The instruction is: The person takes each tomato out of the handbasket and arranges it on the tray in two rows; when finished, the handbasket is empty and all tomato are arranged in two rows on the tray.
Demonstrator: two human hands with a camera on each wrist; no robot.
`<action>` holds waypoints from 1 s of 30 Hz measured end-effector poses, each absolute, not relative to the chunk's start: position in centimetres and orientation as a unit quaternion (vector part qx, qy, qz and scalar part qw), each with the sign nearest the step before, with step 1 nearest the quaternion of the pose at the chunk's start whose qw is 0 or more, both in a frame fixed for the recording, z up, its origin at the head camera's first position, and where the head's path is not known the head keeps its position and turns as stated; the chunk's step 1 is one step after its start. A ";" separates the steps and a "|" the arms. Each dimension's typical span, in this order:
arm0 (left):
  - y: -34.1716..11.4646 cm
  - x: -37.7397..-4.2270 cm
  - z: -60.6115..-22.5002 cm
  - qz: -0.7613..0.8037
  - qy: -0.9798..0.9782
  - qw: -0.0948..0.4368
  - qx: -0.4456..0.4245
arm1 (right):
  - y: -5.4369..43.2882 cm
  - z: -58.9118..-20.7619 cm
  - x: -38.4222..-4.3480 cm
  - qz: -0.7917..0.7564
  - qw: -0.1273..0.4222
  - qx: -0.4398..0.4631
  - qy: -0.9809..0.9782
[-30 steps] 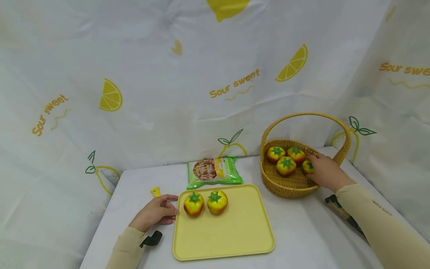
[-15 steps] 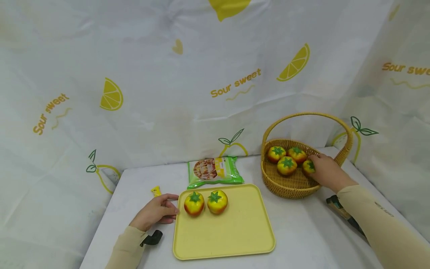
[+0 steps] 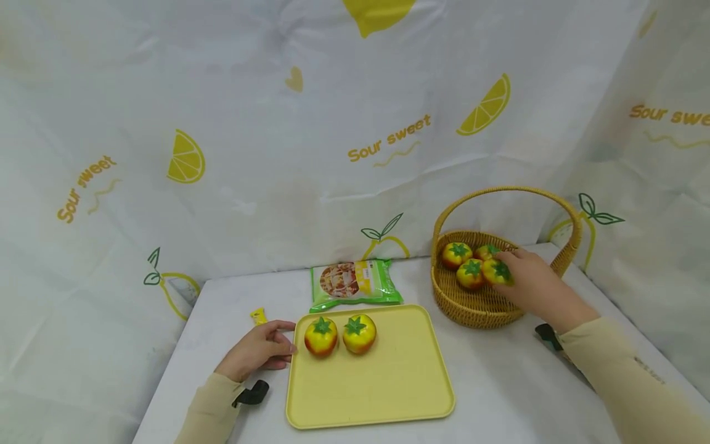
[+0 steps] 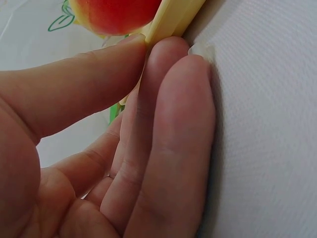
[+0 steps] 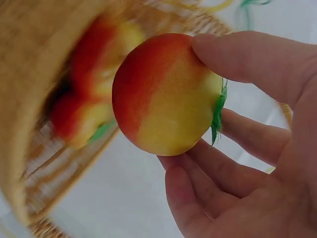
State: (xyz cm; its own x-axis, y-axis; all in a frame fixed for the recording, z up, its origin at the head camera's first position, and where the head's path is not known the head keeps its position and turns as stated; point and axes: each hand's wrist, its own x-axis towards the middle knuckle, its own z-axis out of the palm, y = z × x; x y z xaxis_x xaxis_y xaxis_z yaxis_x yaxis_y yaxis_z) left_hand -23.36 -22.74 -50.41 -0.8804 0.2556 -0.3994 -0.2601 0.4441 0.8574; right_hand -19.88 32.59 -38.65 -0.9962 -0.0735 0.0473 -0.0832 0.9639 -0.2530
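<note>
My right hand [image 3: 535,287] grips a round yellow-and-red fruit [image 5: 166,94] with a green star-shaped leafy top, thumb on one side and fingers on the other. In the head view it is over the wicker basket [image 3: 477,317], overlapping the fruits inside. Three similar fruits [image 3: 457,254] lie in the basket. At the left, my left hand [image 3: 256,351] pinches the left rim of the pale yellow tray [image 3: 383,391] between thumb and fingers. Two more such fruits [image 3: 320,337] sit side by side near the tray's far left corner.
Behind the tray lies a green-and-white food packet [image 3: 355,283]. A small yellow packet [image 3: 258,316] is just beyond my left hand. The basket's tall handle [image 3: 507,189] arches over it. A printed white cloth [image 3: 266,216] hangs behind the table.
My right hand has lifted the fruit from the basket's right side and moved it slightly left, over the others. The left hand and tray have stayed put.
</note>
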 end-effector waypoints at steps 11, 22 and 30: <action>-22.8 -23.3 -50.3 0.531 0.812 0.241 0.010 | 23.9 -38.4 -18.1 0.209 0.076 0.126 -0.967; -22.8 -23.2 -50.3 0.525 0.817 0.239 0.003 | 18.0 -42.5 -17.5 0.251 0.048 0.164 -0.953; -22.8 -23.2 -50.1 0.529 0.814 0.240 0.006 | 17.5 -44.2 -17.9 0.241 0.026 0.157 -0.957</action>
State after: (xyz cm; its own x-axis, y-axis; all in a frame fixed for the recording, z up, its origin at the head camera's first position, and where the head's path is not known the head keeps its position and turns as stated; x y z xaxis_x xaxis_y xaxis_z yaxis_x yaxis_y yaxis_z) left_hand -23.21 -22.78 -50.10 -0.8847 0.2629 -0.3850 -0.2447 0.4409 0.8635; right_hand -17.92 17.52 -44.21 -0.9492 -0.2883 0.1262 -0.3137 0.8349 -0.4523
